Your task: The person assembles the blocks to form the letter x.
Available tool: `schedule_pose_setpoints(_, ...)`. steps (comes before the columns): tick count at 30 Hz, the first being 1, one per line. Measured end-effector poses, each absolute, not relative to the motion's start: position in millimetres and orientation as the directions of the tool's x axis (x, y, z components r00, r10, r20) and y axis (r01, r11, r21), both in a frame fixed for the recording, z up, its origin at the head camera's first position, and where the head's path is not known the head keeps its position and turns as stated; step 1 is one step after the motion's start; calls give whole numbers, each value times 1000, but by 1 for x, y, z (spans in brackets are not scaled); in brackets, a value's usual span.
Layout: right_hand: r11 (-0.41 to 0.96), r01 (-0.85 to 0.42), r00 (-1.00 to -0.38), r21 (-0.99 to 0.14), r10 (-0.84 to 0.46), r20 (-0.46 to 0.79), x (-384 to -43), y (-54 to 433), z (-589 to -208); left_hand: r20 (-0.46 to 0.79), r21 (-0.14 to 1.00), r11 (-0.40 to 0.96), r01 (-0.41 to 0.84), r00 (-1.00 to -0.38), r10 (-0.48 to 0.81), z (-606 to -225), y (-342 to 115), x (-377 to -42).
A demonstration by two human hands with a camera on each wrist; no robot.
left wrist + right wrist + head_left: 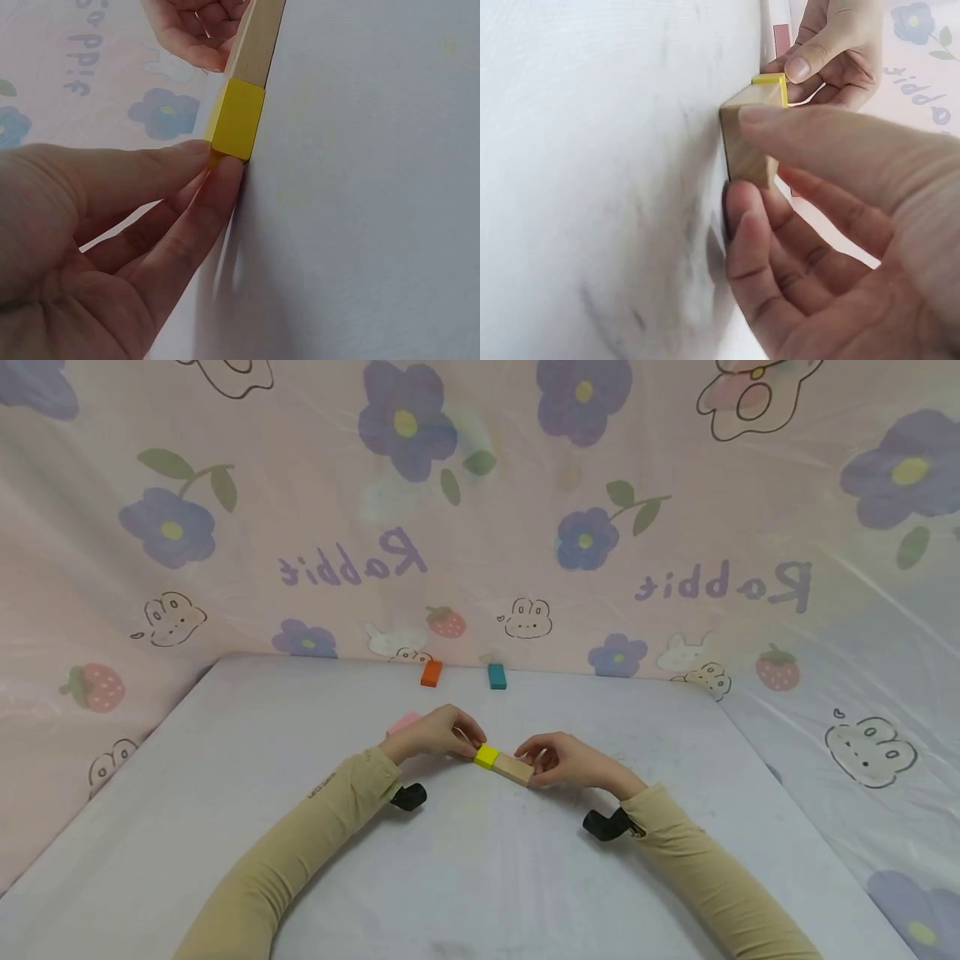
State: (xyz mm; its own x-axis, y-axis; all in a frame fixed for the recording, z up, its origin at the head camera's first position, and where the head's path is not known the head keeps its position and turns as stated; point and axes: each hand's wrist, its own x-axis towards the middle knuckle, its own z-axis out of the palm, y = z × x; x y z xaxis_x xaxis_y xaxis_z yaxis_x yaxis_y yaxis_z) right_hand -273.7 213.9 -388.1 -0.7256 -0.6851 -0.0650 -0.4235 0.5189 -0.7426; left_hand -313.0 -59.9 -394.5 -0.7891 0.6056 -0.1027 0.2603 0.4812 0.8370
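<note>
Yellow block and wooden block touch end to end on table. Left hand pinches the former, right hand the latter. Pink block beside left hand; orange block and teal block near far edge.

The right hand lay toward four o'clock, its thumb against a bare wooden block just off centre toward one o'clock, its fingers curled below the block's six o'clock side. At the wood's far end, a yellow block sat toward one o'clock, touched by the thumb of the left hand, between one and two o'clock. The white table spread toward nine o'clock, dark marks near seven. A printed cloth showed a flower and lettering around two o'clock.
</note>
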Motion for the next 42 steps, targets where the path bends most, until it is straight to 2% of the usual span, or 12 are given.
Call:
schedule_pose_setpoints(9,516,-401,-725,-757,-684,-82,-274,214,-388,-102,849,466,250,-787,608,-396,-60,-313)
schedule_pose_setpoints(16,524,-354,-718,-775,-683,-134,-277,222,-385,-124,877,437,197,-787,604,-394,-61,-312)
schedule_pose_setpoints(25,486,-234,-762,-842,-629,-152,-280,221,-386,-151,895,421,150,-784,602,-392,-63,-312)
schedule_pose_setpoints(31,494,-259,-775,-830,-619,-126,-280,211,-388,-156,899,415,140,-783,602,-390,-63,-311)
schedule_pose_setpoints(42,479,-353,-742,-804,-667,-71,-281,202,-391,-133,899,404,170,-773,621,-391,-67,-311)
